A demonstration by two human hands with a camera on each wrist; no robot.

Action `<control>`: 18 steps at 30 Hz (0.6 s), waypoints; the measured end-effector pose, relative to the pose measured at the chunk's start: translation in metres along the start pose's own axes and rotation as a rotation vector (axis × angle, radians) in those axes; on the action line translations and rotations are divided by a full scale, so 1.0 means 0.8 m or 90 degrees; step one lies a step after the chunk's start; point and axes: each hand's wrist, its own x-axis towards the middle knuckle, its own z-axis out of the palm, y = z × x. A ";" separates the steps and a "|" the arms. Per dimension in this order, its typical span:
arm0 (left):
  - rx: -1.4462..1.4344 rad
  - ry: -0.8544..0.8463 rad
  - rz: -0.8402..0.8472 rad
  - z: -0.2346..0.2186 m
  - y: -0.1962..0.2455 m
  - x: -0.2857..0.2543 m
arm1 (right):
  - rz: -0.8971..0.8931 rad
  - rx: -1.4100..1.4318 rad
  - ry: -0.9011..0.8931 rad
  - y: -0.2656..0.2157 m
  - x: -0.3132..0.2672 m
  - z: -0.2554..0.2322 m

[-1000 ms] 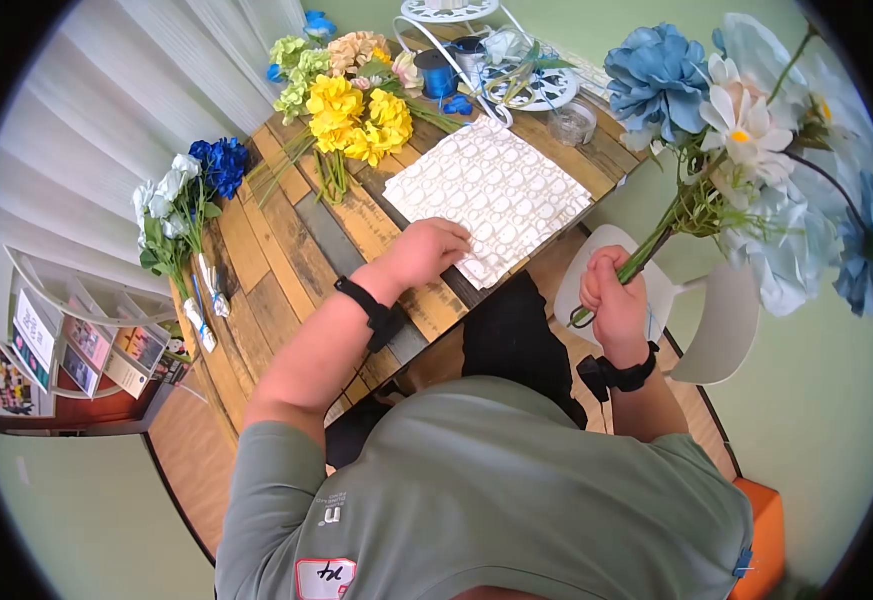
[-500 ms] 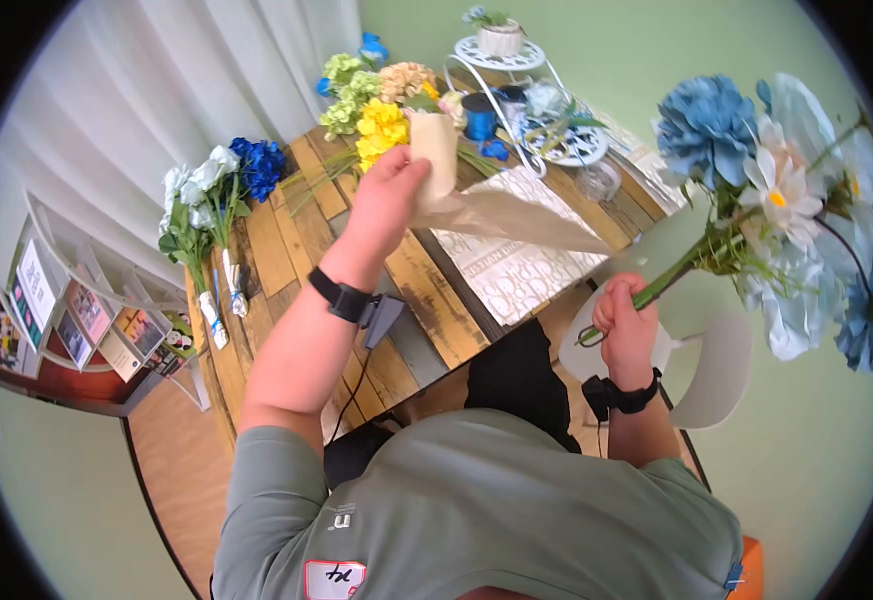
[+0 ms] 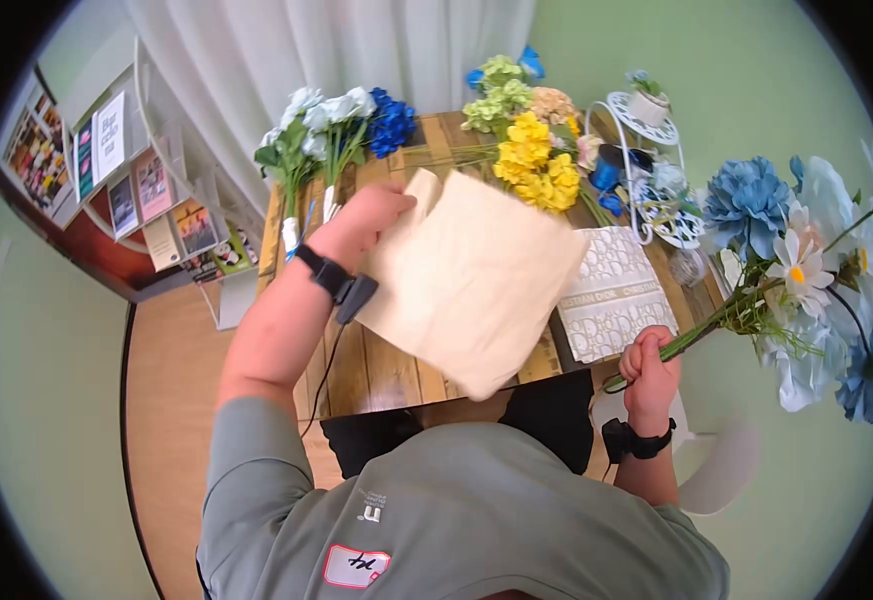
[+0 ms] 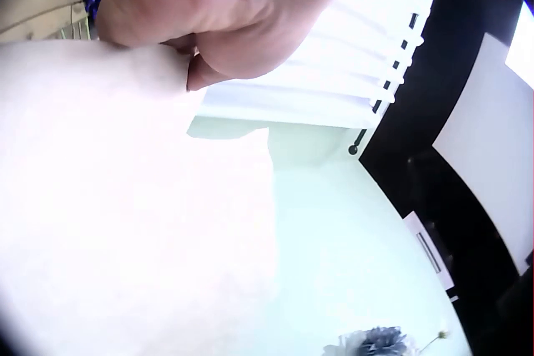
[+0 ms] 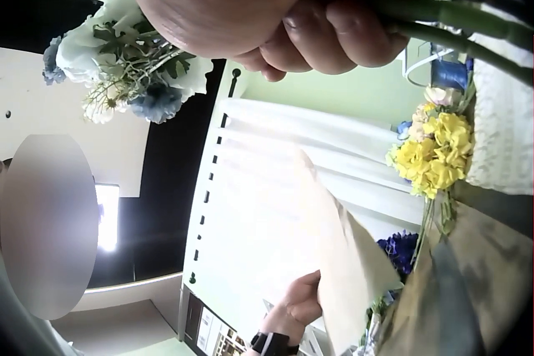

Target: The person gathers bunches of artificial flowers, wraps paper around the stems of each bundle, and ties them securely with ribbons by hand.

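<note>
Pinched between thumb and fingers, the upper left edge of a cream sheet [image 3: 476, 280] is in the left hand [image 3: 368, 215]; the hand wears a black wristband [image 3: 326, 272] with a small device. The sheet hangs open over the wooden table [image 3: 381, 375], its lowest corner reaching the near edge.

From the far left, a magazine rack [image 3: 188, 182] holds booklets; one white cover has dark lettering too small to read surely. Next, on the table, white roses [image 3: 341, 108] with wrapped stems lie beside dark blue flowers [image 3: 391, 122]. Nearer the middle, the grey-green shirt [image 3: 456, 520] bears a small white logo and a red-bordered sticker [image 3: 356, 566] with a handwritten mark that seems to end in 4.

Right of the sheet's top are green blooms [image 3: 496, 108], a peach bloom [image 3: 553, 103] and yellow flowers [image 3: 531, 150], then a blue spool [image 3: 606, 172] near a white metal stand [image 3: 644, 118]. Below them lies a patterned sheet [image 3: 611, 310], its band reading "STIAN DIOR" and part of "CHRISTIAN".

Closed firmly round green stems, the right hand [image 3: 648, 378] grasps a blue and white bouquet [image 3: 796, 270], its blooms tilted outward at the far right.
</note>
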 end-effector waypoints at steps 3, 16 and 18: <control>0.279 0.020 0.150 0.004 -0.053 0.050 | 0.076 0.048 -0.028 0.011 0.010 0.029; 0.387 -0.024 0.237 0.036 -0.112 0.119 | 0.353 -0.001 -0.102 0.046 -0.006 0.066; 0.354 0.063 0.278 0.025 -0.124 0.108 | 0.400 0.011 -0.121 0.047 -0.007 0.066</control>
